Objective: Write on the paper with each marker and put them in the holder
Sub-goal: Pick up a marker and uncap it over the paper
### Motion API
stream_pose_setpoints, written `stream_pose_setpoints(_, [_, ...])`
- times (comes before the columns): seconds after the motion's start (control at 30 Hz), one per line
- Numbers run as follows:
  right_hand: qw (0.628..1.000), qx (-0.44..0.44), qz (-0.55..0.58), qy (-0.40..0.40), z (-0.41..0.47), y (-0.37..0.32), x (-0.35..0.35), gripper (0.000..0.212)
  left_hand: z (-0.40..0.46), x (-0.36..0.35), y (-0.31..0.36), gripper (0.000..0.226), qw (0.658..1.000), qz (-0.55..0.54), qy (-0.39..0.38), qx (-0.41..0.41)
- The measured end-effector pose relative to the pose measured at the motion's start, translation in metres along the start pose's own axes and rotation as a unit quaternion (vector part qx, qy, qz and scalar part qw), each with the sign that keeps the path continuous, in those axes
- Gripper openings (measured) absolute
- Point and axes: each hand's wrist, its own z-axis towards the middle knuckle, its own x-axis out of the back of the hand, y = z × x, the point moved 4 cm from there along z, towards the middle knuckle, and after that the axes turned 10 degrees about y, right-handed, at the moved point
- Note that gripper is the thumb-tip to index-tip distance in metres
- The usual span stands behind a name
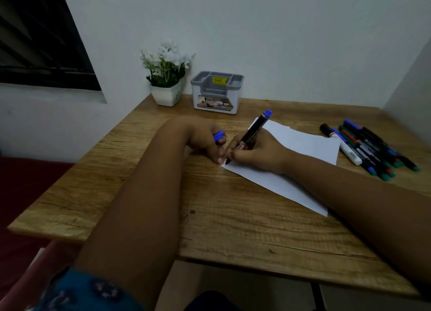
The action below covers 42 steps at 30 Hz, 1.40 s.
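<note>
Pale walls meet in a corner behind a wooden bench (210, 222), and a dark window (39, 37) is seen at ten o'clock. A white sheet of paper (303, 145) is laid slantwise on the bench, from the centre out toward three o'clock. At twelve o'clock, near the back wall, a grey-and-white holder (217, 92) with several compartments is set, and just beside it at eleven o'clock a white pot of white flowers (166, 77) is placed. At three o'clock, well apart from the holder and just beyond the paper's edge, a row of loose markers (370, 147) is laid side by side, their caps black, blue, green and red.

The right hand (258, 151) is rested on the paper; its grip is clenched round a black marker (253, 133) with a blue end, which is tilted toward one o'clock, with the tip set on the paper's near-left corner. The left hand (205, 139) is placed just beside it on the bench; a blue cap (218, 136) is held in its curled grip, and one fingertip is pressed down at the paper's corner.
</note>
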Motion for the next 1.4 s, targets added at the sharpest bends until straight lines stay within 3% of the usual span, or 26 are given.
stream_pose_setpoints(0.13, [1.0,-0.007,-0.024,-0.008,-0.002,-0.003,0.001,0.014,0.0,-0.001,0.001,0.031,1.0,-0.005,-0.009,-0.005])
stream_pose_setpoints(0.23, [0.998,-0.003,-0.049,-0.032,-0.003,-0.006,-0.002,0.006,-0.001,-0.002,0.0,0.032,1.0,-0.021,-0.017,-0.007])
stream_pose_setpoints(0.33, [0.998,-0.01,-0.054,-0.003,-0.002,-0.004,0.002,0.019,-0.002,-0.002,0.0,0.029,1.0,-0.023,-0.017,-0.008])
stream_pose_setpoints(0.43, [0.999,-0.012,-0.029,0.018,-0.002,-0.001,0.003,0.005,-0.001,-0.001,-0.001,0.029,1.0,-0.016,-0.014,-0.007])
stream_pose_setpoints(0.6, [0.998,-0.016,-0.063,-0.004,-0.001,-0.004,0.002,0.004,0.0,-0.002,0.0,0.03,0.999,-0.033,-0.027,-0.004])
stream_pose_setpoints(0.77, [0.998,-0.031,-0.024,0.04,-0.002,0.0,0.01,0.006,0.002,-0.003,-0.001,0.038,0.999,-0.046,-0.028,0.0])
stream_pose_setpoints(1.4, [0.997,-0.027,-0.068,0.032,-0.003,-0.001,0.009,0.009,0.004,-0.002,-0.003,0.04,0.998,-0.053,-0.033,0.005])
